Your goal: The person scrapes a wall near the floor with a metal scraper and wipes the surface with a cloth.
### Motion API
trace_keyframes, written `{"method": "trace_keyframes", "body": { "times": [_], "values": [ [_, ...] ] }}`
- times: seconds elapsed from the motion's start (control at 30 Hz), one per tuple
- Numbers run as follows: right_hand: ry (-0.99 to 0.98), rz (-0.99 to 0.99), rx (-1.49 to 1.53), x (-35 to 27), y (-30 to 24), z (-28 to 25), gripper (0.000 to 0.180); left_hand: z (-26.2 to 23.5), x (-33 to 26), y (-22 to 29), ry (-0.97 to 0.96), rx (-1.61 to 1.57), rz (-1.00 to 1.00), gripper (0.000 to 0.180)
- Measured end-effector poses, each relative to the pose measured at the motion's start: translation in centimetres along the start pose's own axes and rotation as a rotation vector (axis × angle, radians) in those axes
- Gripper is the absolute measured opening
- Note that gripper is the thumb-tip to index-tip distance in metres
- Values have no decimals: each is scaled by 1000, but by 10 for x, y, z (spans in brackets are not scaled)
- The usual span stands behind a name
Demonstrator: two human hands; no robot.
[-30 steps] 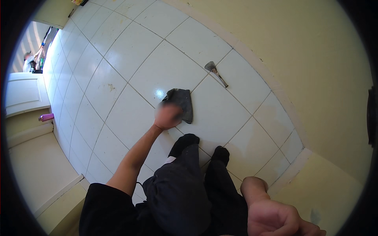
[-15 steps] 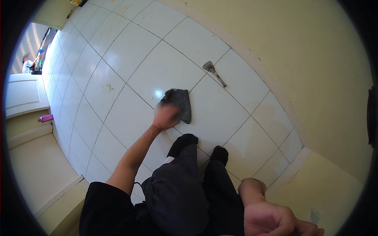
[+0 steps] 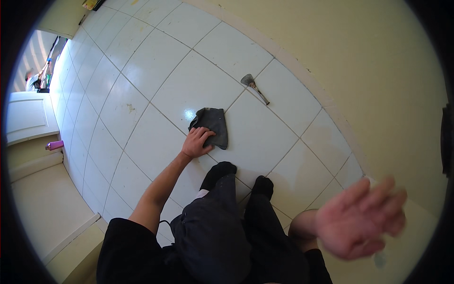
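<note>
A dark grey cloth point(image 3: 213, 124) lies spread on the white tiled floor in front of my feet. My left hand point(image 3: 197, 142) reaches down to its near left edge. Its fingers rest spread on the fabric, and I see no fold pinched between them. Raised at the lower right, my right hand point(image 3: 362, 220) has its palm showing and fingers apart, slightly blurred, with nothing in it. Farther off, to the right of the cloth, a small tool point(image 3: 255, 89) with a broad dark head and thin handle lies on the tiles; whether brush or scraper I cannot tell.
A yellowish wall point(image 3: 359, 80) runs along the right side. At the left are a pink bottle point(image 3: 55, 145), a white panelled door point(image 3: 30, 113) and a doorway with a person point(image 3: 33, 82) beyond it. My black-socked feet point(image 3: 220, 173) stand close to the cloth.
My right hand has risen from low beside my leg and its fingers have spread. My left hand stays at the cloth, having shifted slightly; the cloth lies practically where it was.
</note>
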State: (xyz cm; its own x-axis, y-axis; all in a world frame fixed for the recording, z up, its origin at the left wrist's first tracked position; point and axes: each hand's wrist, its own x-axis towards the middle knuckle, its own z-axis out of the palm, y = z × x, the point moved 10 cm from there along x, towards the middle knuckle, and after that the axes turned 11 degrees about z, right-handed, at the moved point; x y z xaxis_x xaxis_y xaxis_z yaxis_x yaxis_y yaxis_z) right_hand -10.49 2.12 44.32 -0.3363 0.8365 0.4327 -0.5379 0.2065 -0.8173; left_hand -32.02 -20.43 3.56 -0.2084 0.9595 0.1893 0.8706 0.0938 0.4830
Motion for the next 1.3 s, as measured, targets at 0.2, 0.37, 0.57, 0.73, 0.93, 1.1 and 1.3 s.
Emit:
{"method": "trace_keyframes", "body": {
  "times": [0.2,0.37,0.57,0.73,0.93,1.1,1.3],
  "values": [
    [-530,353,422,18,24,14,33,-2,-6,-2,11,5,-4,51],
    [-499,261,648,18,6,27,17,-2,-3,1,-5,5,3,51],
    [-405,144,516,21,-5,7,18,-3,-1,2,10,15,14,50],
    [-402,0,483,22,-39,-5,19,-1,-3,0,11,15,1,49],
    [-383,-98,437,19,-60,-11,20,1,0,1,15,13,4,49],
    [-333,-144,404,12,-61,-19,22,1,-6,-1,7,7,2,50],
    [-215,-83,293,4,-32,-36,23,-1,3,2,-27,5,-1,51]
  ]
}}
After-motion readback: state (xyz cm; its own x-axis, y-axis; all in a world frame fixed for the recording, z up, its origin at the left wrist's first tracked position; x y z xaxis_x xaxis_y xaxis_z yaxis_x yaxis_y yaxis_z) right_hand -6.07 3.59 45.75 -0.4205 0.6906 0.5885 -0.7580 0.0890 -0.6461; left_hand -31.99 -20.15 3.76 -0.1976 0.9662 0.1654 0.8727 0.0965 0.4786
